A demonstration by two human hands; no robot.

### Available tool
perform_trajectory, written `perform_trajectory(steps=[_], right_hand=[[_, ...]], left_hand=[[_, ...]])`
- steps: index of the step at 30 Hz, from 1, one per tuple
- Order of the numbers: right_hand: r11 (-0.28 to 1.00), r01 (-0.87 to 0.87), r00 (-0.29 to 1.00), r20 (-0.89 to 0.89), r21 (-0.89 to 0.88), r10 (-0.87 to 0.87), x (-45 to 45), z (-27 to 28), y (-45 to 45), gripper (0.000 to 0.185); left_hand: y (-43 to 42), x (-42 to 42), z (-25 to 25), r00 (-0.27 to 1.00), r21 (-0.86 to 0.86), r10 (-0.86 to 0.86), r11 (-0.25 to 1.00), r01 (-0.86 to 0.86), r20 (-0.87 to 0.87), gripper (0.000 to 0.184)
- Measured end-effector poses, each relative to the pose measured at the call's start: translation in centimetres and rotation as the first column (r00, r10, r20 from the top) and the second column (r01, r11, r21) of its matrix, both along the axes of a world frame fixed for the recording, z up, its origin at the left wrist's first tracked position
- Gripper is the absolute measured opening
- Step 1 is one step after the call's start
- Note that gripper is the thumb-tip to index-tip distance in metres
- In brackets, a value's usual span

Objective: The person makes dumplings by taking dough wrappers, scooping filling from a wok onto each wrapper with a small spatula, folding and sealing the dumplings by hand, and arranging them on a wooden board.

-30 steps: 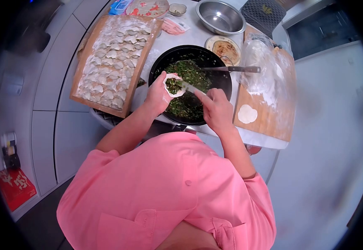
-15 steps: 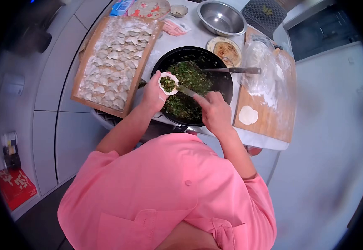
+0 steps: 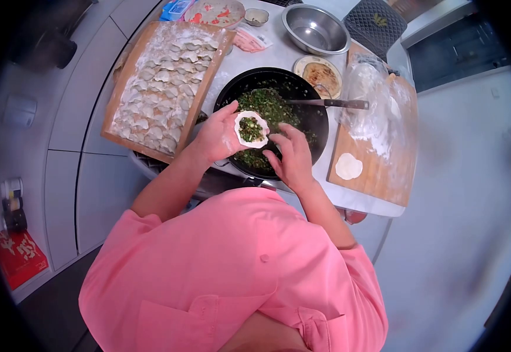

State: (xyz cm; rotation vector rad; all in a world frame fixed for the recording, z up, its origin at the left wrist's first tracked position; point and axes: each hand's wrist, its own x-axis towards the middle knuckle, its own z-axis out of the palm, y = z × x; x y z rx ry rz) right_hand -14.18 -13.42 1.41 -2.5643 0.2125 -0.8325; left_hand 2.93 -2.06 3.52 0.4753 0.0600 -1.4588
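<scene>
A round white dumpling wrapper (image 3: 251,129) with chopped green filling heaped in its middle lies on the fingers of my left hand (image 3: 217,139), over the left part of a black pan (image 3: 319,138). My right hand (image 3: 293,157) is just right of the wrapper, fingers apart and curved, the fingertips close to its edge; I cannot tell whether they touch it. More green filling (image 3: 266,104) fills much of the pan below. A long-handled utensil (image 3: 340,104) rests across the pan's right rim, its far end in the filling.
On the left, a floured wooden board (image 3: 205,94) carries rows of dumplings. A second board (image 3: 378,176) on the right holds a flat wrapper (image 3: 349,166) and a plastic bag (image 3: 364,97). Behind the pan stand a plate with a flatbread (image 3: 320,78) and a steel basin (image 3: 316,29).
My right hand has let go of the flat spreading tool, which I can no longer make out, and its fingers have opened beside the wrapper. My left hand has moved slightly right with the wrapper.
</scene>
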Motion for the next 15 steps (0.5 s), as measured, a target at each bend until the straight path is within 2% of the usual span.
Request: perform_trajectory(steps=[1, 2, 3, 4, 5, 6, 8, 9, 10, 11, 12, 14, 15], right_hand=[[1.000, -0.025, 0.999, 0.044, 0.014, 0.024, 0.4, 0.4, 0.2, 0.032], [1.000, -0.024, 0.999, 0.045, 0.014, 0.024, 0.6, 0.9, 0.1, 0.032], [0.995, -0.100, 0.994, 0.041, -0.016, 0.100, 0.8, 1.5, -0.1, 0.027], [0.984, -0.175, 0.984, 0.036, -0.046, 0.177, 1.1, 2.0, -0.2, 0.022], [0.985, -0.166, 0.985, 0.050, 0.051, 0.163, 1.3, 2.5, 0.0, 0.015], [0.985, -0.166, 0.985, 0.050, 0.050, 0.163, 1.5, 2.7, 0.1, 0.015], [0.942, -0.110, 0.994, 0.024, 0.317, 0.107, 1.7, 2.8, 0.2, 0.014], [0.907, -0.098, 0.995, 0.018, 0.409, 0.099, 1.7, 2.6, 0.1, 0.012], [0.908, -0.096, 0.995, 0.018, 0.409, 0.097, 1.8, 2.3, 0.0, 0.012], [0.864, -0.073, 0.997, 0.010, 0.498, 0.079, 1.9, 1.9, -0.2, 0.011], [0.811, -0.050, 0.998, 0.000, 0.583, 0.061, 2.0, 1.6, -0.4, 0.011], [0.787, -0.037, 0.998, -0.014, 0.616, 0.058, 2.0, 1.7, -0.5, 0.010], [0.770, -0.029, 0.998, -0.020, 0.637, 0.054, 2.1, 1.6, -0.6, 0.010]], left_hand=[[0.0, 0.0, -0.3, 0.999, -0.038, -0.041, 0.998, 0.040, -0.024, 0.048], [0.0, 0.0, -0.4, 0.996, -0.077, -0.082, 0.994, 0.078, -0.046, 0.047], [0.1, -0.6, 0.3, 0.979, -0.062, -0.062, 0.995, 0.075, 0.194, 0.046], [0.2, -1.1, 1.0, 0.906, -0.031, -0.043, 0.998, 0.062, 0.422, 0.045], [0.2, -1.2, 1.0, 0.837, 0.001, -0.070, 0.997, 0.082, 0.543, 0.044], [0.3, -1.6, 1.1, 0.838, 0.034, -0.084, 0.996, 0.078, 0.539, 0.042], [0.5, -2.2, 1.2, 0.842, 0.099, -0.111, 0.993, 0.069, 0.528, 0.039], [0.3, -2.5, 0.5, 0.827, 0.123, -0.164, 0.986, 0.116, 0.538, 0.042], [0.2, -2.8, 0.3, 0.809, 0.147, -0.218, 0.976, 0.163, 0.546, 0.048], [0.5, -3.3, 0.3, 0.747, 0.151, -0.223, 0.975, 0.164, 0.626, 0.045], [0.6, -3.5, 0.3, 0.747, 0.151, -0.225, 0.974, 0.166, 0.626, 0.045], [0.6, -3.7, 0.1, 0.660, 0.157, -0.266, 0.962, 0.222, 0.702, 0.044], [0.4, -3.9, 0.6, 0.668, 0.143, -0.243, 0.969, 0.202, 0.703, 0.044]])
